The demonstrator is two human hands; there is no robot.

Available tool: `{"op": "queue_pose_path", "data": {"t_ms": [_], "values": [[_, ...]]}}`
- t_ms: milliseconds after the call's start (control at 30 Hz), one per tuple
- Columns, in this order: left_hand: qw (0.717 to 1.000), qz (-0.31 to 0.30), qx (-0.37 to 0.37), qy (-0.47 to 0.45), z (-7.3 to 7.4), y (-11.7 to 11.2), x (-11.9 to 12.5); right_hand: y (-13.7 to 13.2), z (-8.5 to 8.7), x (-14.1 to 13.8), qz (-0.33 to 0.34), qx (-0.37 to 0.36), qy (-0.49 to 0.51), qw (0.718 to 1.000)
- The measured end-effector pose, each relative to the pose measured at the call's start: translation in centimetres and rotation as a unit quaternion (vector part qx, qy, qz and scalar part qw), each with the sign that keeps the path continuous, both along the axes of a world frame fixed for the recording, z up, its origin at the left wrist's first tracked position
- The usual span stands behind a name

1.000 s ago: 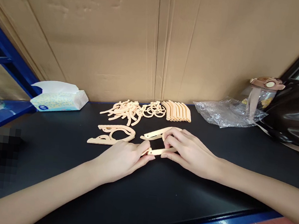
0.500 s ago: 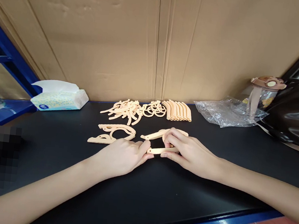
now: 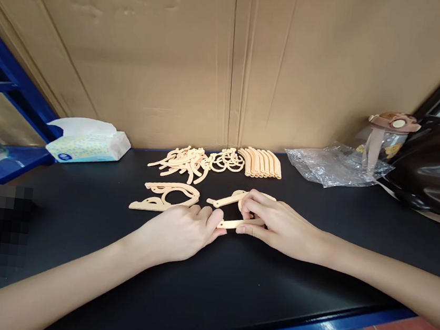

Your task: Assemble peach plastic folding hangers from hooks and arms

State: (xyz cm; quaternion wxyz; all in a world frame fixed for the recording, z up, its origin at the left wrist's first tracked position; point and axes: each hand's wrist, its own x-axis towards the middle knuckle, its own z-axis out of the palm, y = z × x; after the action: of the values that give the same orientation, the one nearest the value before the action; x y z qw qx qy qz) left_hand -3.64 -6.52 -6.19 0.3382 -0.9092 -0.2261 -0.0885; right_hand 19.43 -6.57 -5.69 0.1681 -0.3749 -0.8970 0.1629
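A beige plastic folding hanger [image 3: 231, 224] is held between my two hands over the black table. My left hand [image 3: 183, 230] is closed, its thumb and forefinger pinching the left end of the hanger's near arm. My right hand [image 3: 279, 223] grips farther along that arm, its thumb at the near side and its curled fingers hiding the hanger's middle. The far arm [image 3: 227, 201] extends left from behind the right-hand fingers. Just beyond my left hand lies another folded hanger [image 3: 172, 186], partly covered by that hand.
Behind are a loose pile of beige hanger pieces [image 3: 184, 160], several beige hooks [image 3: 231, 161] and a row of curved arms [image 3: 263, 164]. A tissue pack [image 3: 91, 146] lies left. At right are a clear plastic bag [image 3: 327, 166], a bottle [image 3: 393, 137] and a dark bag [image 3: 438, 168].
Both hands keep their hold on the hanger. The near arm's left end and my left fingers have shifted very slightly; the other things stay put.
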Motion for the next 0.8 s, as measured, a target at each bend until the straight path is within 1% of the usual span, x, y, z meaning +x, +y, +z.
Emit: {"op": "queue_pose_path", "data": {"t_ms": [333, 533, 800], "values": [[1.0, -0.014, 0.013, 0.001, 0.0, -0.02, 0.09, -0.09, 0.22, 0.08, 0.003, -0.004, 0.008, 1.0], [1.0, -0.011, 0.017, 0.014, 0.26, -0.36, 0.23, -0.14, 0.45, 0.21, 0.007, -0.03, 0.01, 0.999], [1.0, -0.017, 0.012, 0.01, 0.13, -0.44, 0.2, 0.09, 0.45, 0.58, 0.026, -0.068, 0.028, 0.997]]}}
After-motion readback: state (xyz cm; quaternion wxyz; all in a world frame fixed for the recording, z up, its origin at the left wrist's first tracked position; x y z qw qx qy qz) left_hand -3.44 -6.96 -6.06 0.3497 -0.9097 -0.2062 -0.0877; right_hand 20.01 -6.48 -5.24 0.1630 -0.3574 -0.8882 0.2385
